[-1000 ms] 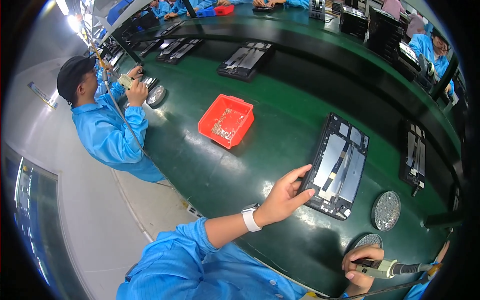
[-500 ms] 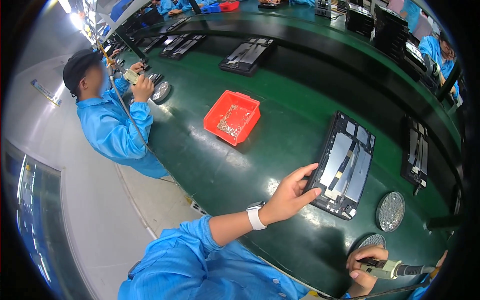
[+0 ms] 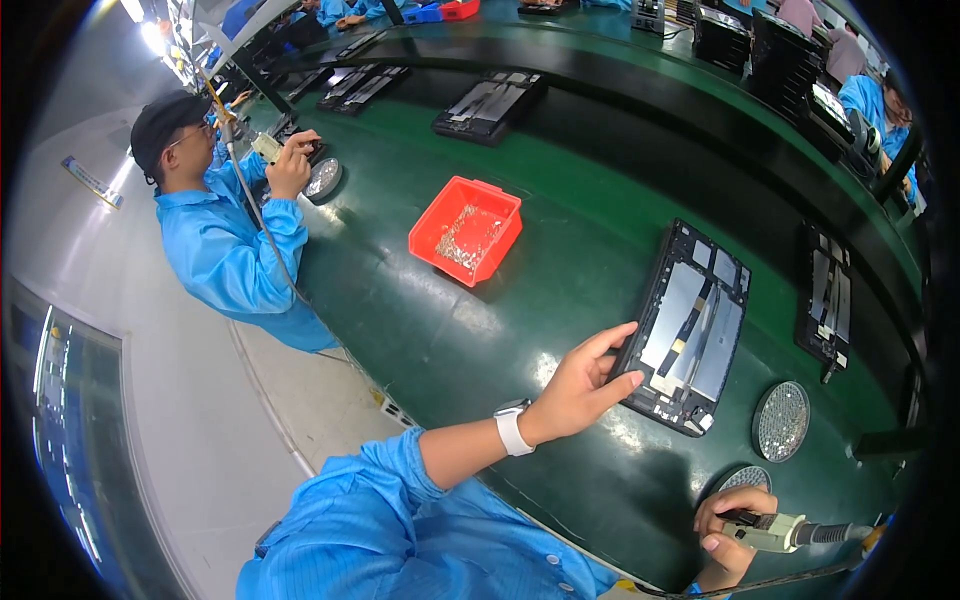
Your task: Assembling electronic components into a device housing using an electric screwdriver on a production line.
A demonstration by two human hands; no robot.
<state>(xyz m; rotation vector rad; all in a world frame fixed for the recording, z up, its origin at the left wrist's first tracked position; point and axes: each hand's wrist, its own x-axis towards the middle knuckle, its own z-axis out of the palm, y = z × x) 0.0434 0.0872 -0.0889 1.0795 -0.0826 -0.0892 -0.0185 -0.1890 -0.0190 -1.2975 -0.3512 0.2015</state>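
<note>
My left hand grips the lower left edge of a tablet with its back off, thumb on top and fingers along the side. Metal plates, a dark ribbon cable and small parts show inside the tablet, which is tilted on the green bench. At the lower right, my right hand is wrapped around a pale green electric screwdriver with a cable at its end. The screwdriver's tip is hidden by the hand. Just beyond the fingers lies a round dish, partly covered by them. A second round dish of small bits sits farther away.
A red bin with small metal pieces stands mid-bench. Behind it, a dark sunken strip carries opened tablets, another tablet to the right. At the left a co-worker in blue holds a similar screwdriver beside a round dish.
My hands, the tablet and the screwdriver stay nearly where they were. Tablets on the dark strip have shifted slightly left. The co-worker's hands have moved a little and the head has turned.
</note>
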